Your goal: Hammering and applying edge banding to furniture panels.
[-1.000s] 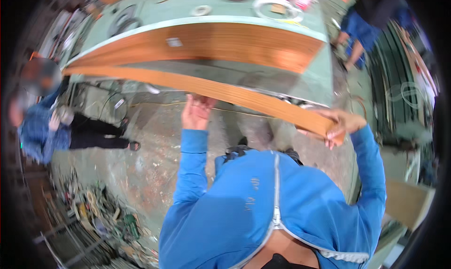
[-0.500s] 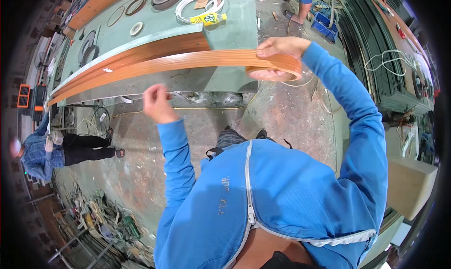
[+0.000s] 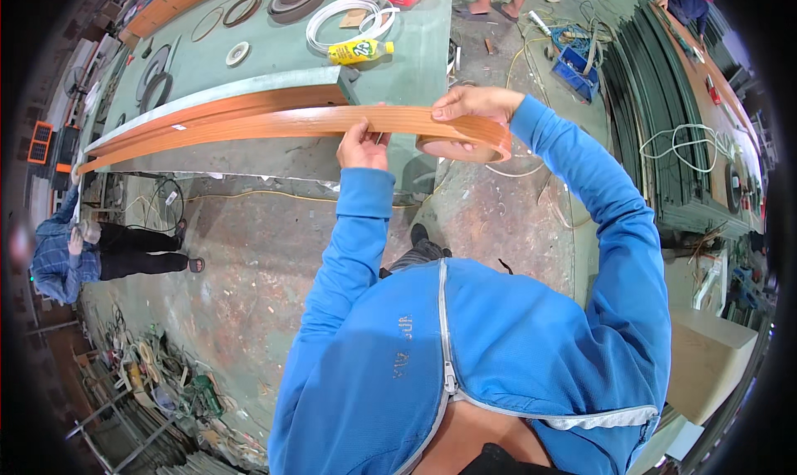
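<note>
A roll of orange wood-grain edge banding (image 3: 465, 149) hangs from my right hand (image 3: 481, 104), which pinches the strip where it leaves the coil. My left hand (image 3: 365, 147) grips the unrolled strip (image 3: 274, 123) a little to the left of the coil, thumb in front and fingers behind. From there the strip runs far left, along a long board (image 3: 249, 95) with a pale top edge and brown wood-grain face. At its far left end, a co-worker's raised hand (image 3: 76, 176) is beside the strip.
On the green table (image 3: 191, 68) lie a white cable coil (image 3: 324, 25), a yellow bottle (image 3: 360, 51), a tape roll (image 3: 237, 54) and brown banding coils (image 3: 296, 0). A blue crate (image 3: 574, 72) stands on the floor. Dark stacked profiles (image 3: 643, 101) line the right; scrap (image 3: 166, 379) lies lower left.
My left hand has moved right and up and taken hold of the strip. My right hand and the roll have shifted slightly left and down.
</note>
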A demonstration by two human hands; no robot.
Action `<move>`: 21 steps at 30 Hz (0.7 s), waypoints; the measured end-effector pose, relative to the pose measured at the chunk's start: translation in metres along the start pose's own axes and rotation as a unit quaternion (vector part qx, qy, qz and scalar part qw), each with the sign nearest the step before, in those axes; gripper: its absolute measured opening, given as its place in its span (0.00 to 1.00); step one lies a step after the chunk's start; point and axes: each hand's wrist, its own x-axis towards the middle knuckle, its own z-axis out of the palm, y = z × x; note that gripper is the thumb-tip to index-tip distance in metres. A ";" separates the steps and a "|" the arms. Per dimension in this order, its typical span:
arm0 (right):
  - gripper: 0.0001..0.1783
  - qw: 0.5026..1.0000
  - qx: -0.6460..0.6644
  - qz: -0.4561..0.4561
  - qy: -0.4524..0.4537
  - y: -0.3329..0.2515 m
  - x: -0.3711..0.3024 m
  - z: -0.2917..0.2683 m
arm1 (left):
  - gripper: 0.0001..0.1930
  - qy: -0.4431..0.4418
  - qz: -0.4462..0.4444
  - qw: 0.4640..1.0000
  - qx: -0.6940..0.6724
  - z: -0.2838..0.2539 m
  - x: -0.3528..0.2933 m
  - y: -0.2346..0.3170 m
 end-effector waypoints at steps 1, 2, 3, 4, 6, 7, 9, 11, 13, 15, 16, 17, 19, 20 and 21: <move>0.20 1.000 0.009 0.000 -0.010 0.006 0.004 -0.002 | 0.17 -0.002 0.003 1.000 -0.003 -0.002 -0.001 -0.001; 0.21 1.000 0.013 -0.002 -0.022 0.003 0.008 -0.002 | 0.18 -0.014 0.011 1.000 -0.008 -0.005 -0.002 0.002; 0.21 0.999 -0.031 0.004 -0.010 -0.008 0.009 0.009 | 0.19 -0.024 0.027 0.999 -0.015 -0.013 0.000 0.007; 0.22 0.997 -0.080 0.006 0.023 -0.021 -0.005 0.027 | 0.19 -0.048 0.013 0.998 -0.032 -0.017 -0.001 0.010; 0.23 0.993 -0.090 -0.021 0.070 -0.002 -0.005 0.020 | 0.19 -0.018 0.049 0.999 -0.011 0.002 -0.031 0.015; 0.23 0.987 -0.104 -0.085 0.084 0.020 0.003 0.006 | 0.19 -0.016 0.049 0.999 0.010 0.010 -0.048 0.018; 0.20 0.979 -0.057 -0.178 0.077 0.021 0.002 0.004 | 0.19 0.000 0.068 0.997 0.044 0.022 -0.082 0.025; 0.17 0.965 0.190 -0.138 0.117 0.009 -0.003 0.002 | 0.18 0.006 0.144 0.987 0.076 0.045 -0.106 0.035; 0.15 0.941 0.234 -0.181 0.164 0.013 0.006 -0.024 | 0.17 -0.006 0.204 0.975 0.092 0.077 -0.105 0.044; 0.14 0.910 0.285 -0.220 0.206 0.011 0.014 -0.059 | 0.16 0.014 0.288 0.945 0.151 0.107 -0.095 0.056; 0.13 0.896 0.330 -0.215 0.205 0.003 0.017 -0.080 | 0.16 0.002 0.325 0.929 0.178 0.127 -0.084 0.061; 0.13 0.880 0.375 -0.208 0.203 -0.003 0.022 -0.102 | 0.16 -0.007 0.361 0.910 0.204 0.146 -0.067 0.063; 0.14 0.865 0.405 -0.207 0.213 -0.009 0.040 -0.154 | 0.16 0.024 0.397 0.896 0.198 0.182 -0.019 0.062; 0.15 0.859 0.427 -0.203 0.198 -0.019 0.048 -0.173 | 0.15 0.025 0.407 0.892 0.197 0.195 0.007 0.065; 0.17 0.853 0.446 -0.200 0.180 -0.030 0.060 -0.194 | 0.14 0.023 0.419 0.887 0.194 0.208 0.034 0.069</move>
